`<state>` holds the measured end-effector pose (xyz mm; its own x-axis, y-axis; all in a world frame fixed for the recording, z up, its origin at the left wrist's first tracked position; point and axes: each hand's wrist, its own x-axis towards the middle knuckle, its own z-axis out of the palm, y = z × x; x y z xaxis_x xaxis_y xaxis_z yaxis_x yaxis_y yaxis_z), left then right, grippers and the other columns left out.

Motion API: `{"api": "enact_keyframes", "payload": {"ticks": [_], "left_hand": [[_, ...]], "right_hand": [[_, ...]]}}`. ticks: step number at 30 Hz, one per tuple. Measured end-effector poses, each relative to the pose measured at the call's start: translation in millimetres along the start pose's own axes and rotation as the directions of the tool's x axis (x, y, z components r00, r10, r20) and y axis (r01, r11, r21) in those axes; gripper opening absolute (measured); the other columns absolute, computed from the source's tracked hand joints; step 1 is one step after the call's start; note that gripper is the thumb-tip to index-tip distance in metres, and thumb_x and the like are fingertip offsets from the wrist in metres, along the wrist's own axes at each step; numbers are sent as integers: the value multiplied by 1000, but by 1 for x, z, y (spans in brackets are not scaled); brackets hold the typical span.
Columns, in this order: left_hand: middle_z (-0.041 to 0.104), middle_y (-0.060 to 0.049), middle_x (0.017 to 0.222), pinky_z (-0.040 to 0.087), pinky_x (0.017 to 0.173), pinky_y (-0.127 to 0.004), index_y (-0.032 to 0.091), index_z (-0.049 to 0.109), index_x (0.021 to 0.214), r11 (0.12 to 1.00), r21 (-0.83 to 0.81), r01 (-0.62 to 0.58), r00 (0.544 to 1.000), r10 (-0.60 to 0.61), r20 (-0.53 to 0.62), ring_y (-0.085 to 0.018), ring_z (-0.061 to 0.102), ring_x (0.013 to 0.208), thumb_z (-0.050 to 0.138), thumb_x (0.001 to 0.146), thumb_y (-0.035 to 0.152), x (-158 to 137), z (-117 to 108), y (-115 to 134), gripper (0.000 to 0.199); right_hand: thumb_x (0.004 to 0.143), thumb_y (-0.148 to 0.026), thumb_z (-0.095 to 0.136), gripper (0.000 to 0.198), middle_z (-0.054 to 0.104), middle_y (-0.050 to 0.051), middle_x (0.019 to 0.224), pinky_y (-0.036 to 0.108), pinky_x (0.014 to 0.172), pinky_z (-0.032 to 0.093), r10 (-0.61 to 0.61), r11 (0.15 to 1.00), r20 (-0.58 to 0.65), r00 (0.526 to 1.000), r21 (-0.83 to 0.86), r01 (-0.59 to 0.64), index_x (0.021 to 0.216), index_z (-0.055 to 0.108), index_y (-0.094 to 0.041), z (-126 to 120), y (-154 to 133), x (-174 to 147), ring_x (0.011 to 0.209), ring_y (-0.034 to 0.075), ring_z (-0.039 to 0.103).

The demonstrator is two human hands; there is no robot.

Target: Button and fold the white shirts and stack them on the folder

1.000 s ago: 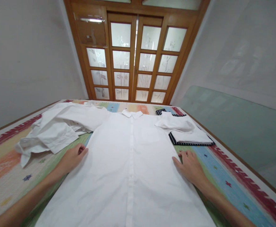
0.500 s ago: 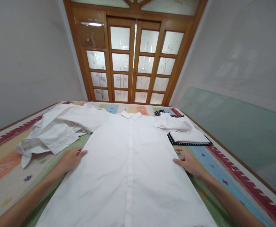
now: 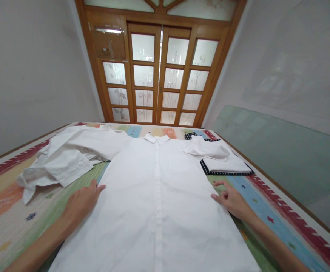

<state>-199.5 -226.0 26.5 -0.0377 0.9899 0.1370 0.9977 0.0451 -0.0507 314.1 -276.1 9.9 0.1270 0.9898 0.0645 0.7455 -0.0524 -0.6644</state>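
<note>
A white collared shirt (image 3: pixel 131 200) lies spread front side up, its button placket running down the middle. At its left edge rests my left hand (image 3: pixel 82 200), thumb tip over the fabric and fingers beside it, loosely apart. On the opposite edge, my right hand (image 3: pixel 234 200) has its thumb tip at the cloth and its index finger stretched out away from the thumb, the other fingers curled. Neither hand shows a firm grip on the shirt. The shirt's lower end runs out of view.
A crumpled white garment (image 3: pixel 65 155) lies to the left. Folded white cloth (image 3: pixel 224 163) sits over a black striped fabric (image 3: pixel 210 172) at right. Beneath is a colourful patterned bed cover (image 3: pixel 3 230). A pale green headboard-like panel (image 3: pixel 281 151) stands at right; wooden glazed doors (image 3: pixel 158 75) stand behind.
Both hands have slid slightly toward me along the shirt's edges. The right index finger has straightened out, and the left hand's grasp on the edge looks looser.
</note>
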Motion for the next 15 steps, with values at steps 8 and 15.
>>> {"api": "enact_keyframes", "payload": {"ticks": [8,15], "left_hand": [[67,-15,97,48,89,-45,16,63,96,935,-68,-348,921,327,-211,-32,60,100,46,88,39,13,-16,36,30],[57,-13,135,40,108,-46,17,59,119,694,-249,-675,736,655,-170,-28,46,131,43,94,37,30,9,95,35]], "right_hand": [[85,-39,51,24,65,3,72,31,67,46,-263,902,-19,965,-359,239,91,64,-19,17,-52,22,69,19,63],[97,-54,36,65,34,17,153,46,115,30,-505,725,439,743,-252,641,145,40,-11,77,-102,28,143,27,28]]}}
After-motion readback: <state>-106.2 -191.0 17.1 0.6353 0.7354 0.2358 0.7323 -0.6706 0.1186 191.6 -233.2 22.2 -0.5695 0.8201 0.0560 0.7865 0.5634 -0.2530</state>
